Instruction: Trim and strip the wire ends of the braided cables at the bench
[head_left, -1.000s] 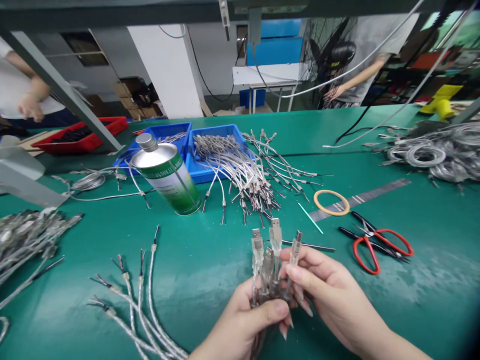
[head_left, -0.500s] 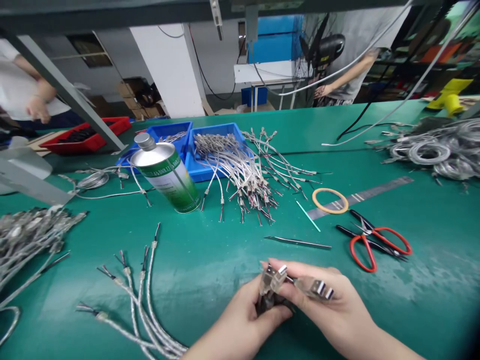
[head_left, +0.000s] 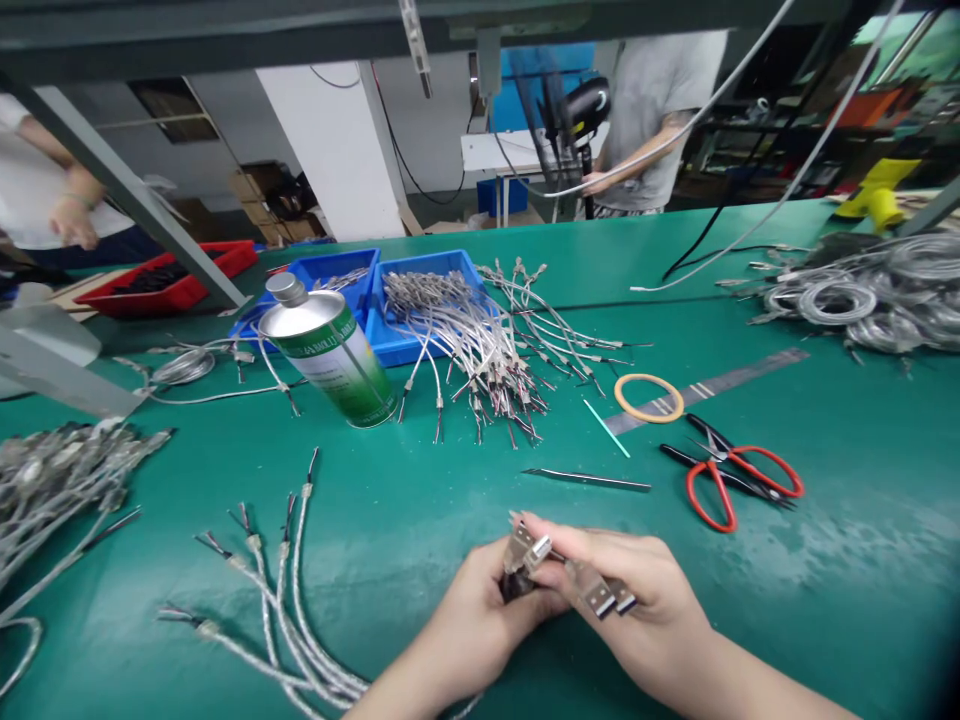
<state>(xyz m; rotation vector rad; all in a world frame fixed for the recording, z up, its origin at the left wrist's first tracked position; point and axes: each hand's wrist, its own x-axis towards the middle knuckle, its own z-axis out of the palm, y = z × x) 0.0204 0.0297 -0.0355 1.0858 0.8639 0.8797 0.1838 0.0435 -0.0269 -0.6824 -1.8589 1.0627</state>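
Observation:
Both hands are closed around a small bunch of USB cables near the front of the bench. My left hand point(head_left: 476, 615) grips USB plugs whose metal ends point up between the fingers. My right hand point(head_left: 649, 600) pinches one USB plug point(head_left: 538, 551) at its fingertips, touching the left hand's bunch. Two more USB plugs point(head_left: 600, 597) stick out from under its fingers. Silvery cables point(head_left: 300, 610) with stripped wire ends fan out on the green mat, running beneath my left forearm. How many plugs the left hand holds is hidden.
Beyond the hands lie tweezers point(head_left: 589, 480), red-handled scissors point(head_left: 716, 480), a tan ring point(head_left: 649, 398) and a steel ruler point(head_left: 742, 382). A green can point(head_left: 337, 365) stands beside blue trays point(head_left: 401, 350) of cables. Cable piles point(head_left: 52, 480) lie left and right. People stand behind the bench.
The two plugs under my right hand have tilted downward, and both hands have shifted slightly left in the picture. The view has turned a little. Both hands still hold the cables.

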